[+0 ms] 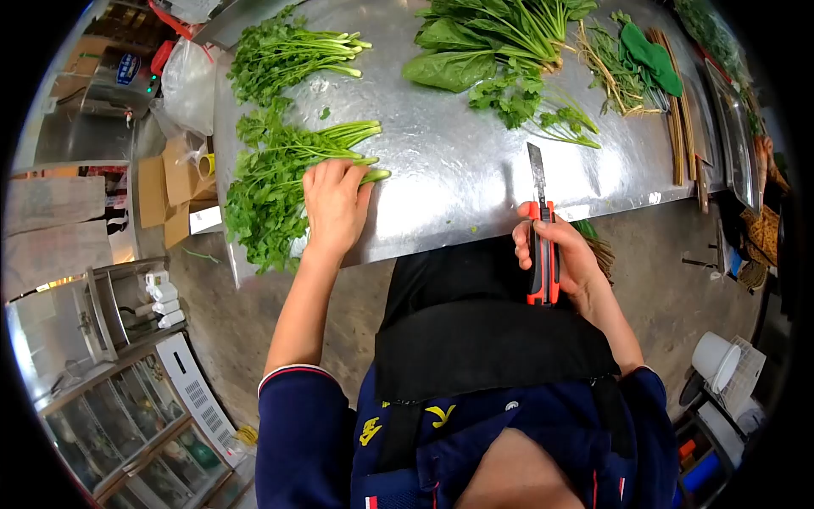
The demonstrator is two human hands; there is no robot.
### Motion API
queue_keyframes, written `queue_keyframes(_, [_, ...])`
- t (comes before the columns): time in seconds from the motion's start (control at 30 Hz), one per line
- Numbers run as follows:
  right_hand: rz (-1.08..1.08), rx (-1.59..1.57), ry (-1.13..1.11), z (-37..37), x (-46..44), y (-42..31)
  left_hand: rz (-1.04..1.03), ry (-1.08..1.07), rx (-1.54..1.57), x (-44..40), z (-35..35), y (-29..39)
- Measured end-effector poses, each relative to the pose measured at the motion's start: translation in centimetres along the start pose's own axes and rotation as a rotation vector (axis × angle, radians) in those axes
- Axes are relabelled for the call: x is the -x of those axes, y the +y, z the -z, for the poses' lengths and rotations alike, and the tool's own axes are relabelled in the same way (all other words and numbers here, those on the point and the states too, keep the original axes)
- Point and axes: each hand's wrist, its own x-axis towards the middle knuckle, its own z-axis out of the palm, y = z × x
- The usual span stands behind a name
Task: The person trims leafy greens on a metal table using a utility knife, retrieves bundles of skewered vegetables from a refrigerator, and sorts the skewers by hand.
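My left hand (pixel 334 204) rests on the lower bunch of leafy celery (pixel 270 182), its fingers curled round the pale green stems near their cut ends. A second celery bunch (pixel 284 58) lies just above it on the metal table (pixel 424 170). In my right hand (pixel 566 254) is a red and black utility knife (pixel 543 246), held by its handle in front of the table's near edge. Its blade is out and points away from me, over the tabletop. The palm side of my left hand is hidden.
Spinach-like greens (pixel 475 42) and loose sprigs (pixel 526 102) lie at the table's far side. Right of them are root trimmings (pixel 623 85), a green cloth (pixel 651 59) and wooden sticks (pixel 674 119). A cardboard box (pixel 174 191) stands left of the table.
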Motion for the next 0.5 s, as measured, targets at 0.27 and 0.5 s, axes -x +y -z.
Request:
queue_keyframes(0.27, [0.077, 0.120, 0.015, -0.2, 0.2, 0.4, 0.477, 0.695, 0.790, -0.8, 9.2, -6.1])
queue_keyframes(0.5, [0.131, 0.136, 0.070, -0.3, 0.3, 0.7, 0.037, 1.295, 0.456, -3.1, 20.2, -6.4])
